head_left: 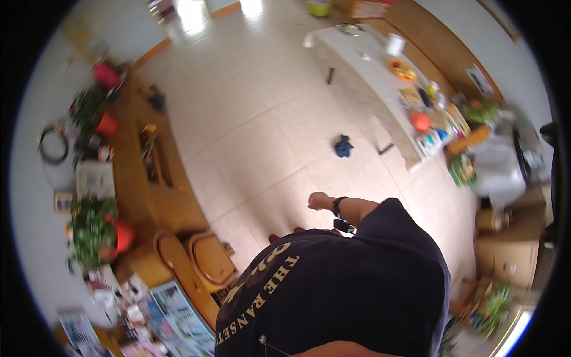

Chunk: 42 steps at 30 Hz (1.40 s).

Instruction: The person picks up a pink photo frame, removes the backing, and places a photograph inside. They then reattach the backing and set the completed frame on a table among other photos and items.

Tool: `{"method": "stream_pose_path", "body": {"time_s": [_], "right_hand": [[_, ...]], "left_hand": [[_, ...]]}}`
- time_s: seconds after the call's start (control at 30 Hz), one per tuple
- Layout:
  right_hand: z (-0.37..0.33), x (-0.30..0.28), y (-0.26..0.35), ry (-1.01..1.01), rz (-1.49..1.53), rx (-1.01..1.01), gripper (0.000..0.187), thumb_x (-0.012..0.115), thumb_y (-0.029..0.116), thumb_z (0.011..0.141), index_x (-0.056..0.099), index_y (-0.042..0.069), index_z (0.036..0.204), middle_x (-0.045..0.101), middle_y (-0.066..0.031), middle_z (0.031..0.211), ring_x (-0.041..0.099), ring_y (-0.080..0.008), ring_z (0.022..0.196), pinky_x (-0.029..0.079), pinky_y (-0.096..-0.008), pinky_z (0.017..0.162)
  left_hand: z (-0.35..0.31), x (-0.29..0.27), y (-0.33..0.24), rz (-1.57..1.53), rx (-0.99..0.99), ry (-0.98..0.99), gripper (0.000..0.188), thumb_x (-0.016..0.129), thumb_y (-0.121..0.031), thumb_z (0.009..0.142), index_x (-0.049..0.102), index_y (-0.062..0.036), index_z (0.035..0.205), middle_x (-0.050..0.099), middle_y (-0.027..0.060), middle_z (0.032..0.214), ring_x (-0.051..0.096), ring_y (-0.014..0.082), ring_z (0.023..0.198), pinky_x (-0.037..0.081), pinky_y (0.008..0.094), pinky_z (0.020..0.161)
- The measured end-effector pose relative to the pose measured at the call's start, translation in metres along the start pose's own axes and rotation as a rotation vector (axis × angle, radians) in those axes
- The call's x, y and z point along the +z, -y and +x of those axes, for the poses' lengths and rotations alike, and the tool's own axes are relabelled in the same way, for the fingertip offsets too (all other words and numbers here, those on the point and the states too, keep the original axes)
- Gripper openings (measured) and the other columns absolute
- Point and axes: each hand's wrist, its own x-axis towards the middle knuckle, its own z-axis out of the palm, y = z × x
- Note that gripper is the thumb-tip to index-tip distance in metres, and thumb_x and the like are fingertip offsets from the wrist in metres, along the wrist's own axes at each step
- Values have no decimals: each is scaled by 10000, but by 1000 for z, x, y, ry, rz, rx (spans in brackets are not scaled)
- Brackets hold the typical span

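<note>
My right hand is held out in front of my dark T-shirt, over the tiled floor. Its fingers look curled in, and nothing shows in them. A black band circles that wrist, with a small black-and-white device below it. My left hand is out of sight. Ahead of my right hand, a crumpled dark blue cloth lies on the pale floor tiles, apart from the hand.
A long table at the right carries an orange plate, a white cup and a red round thing. Cardboard boxes stand nearer. Along the left runs a wooden cabinet with potted plants; a wooden chair stands close by.
</note>
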Motion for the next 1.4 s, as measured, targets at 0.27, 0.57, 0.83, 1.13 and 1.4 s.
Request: {"method": "stream_pose_path", "body": {"time_s": [0.27, 0.57, 0.83, 1.13, 1.4], "right_hand": [[-31, -35, 42, -60, 265, 183, 209, 620, 344, 732, 649, 137, 748, 638, -76, 632, 644, -266, 640, 506, -381, 626], [-94, -47, 32, -151, 563, 406, 354, 678, 344, 739, 651, 102, 996, 681, -76, 728, 661, -181, 597, 534, -316, 600], [-108, -52, -19, -77, 552, 535, 354, 589, 382, 724, 720, 117, 917, 706, -112, 859, 665, -305, 841, 530, -411, 765], [-47, -116, -133, -376, 771, 558, 309, 659, 300, 760, 661, 59, 953, 685, -99, 742, 672, -194, 625, 543, -325, 646], [-42, -161, -204, -465, 742, 788, 300, 653, 336, 730, 701, 111, 923, 696, -129, 936, 654, -287, 920, 518, -380, 821]], "left_hand": [[68, -61, -45, 61, 79, 69, 292, 648, -289, 787, 613, 1, 789, 594, 99, 697, 554, 201, 670, 456, 349, 608], [138, -94, -105, 182, 170, 157, 275, 622, -237, 820, 602, 25, 737, 565, 75, 624, 520, 170, 599, 441, 339, 553], [229, -38, -159, 242, 224, 281, 248, 619, -219, 834, 611, 28, 839, 624, 74, 727, 566, 160, 668, 472, 321, 610], [295, 34, -311, 320, 216, 316, 276, 655, -214, 828, 607, 11, 979, 657, 80, 836, 601, 151, 744, 499, 296, 678], [343, 75, -461, 388, 291, 407, 288, 661, -224, 841, 613, 6, 1007, 668, 73, 853, 607, 129, 746, 499, 270, 675]]}}
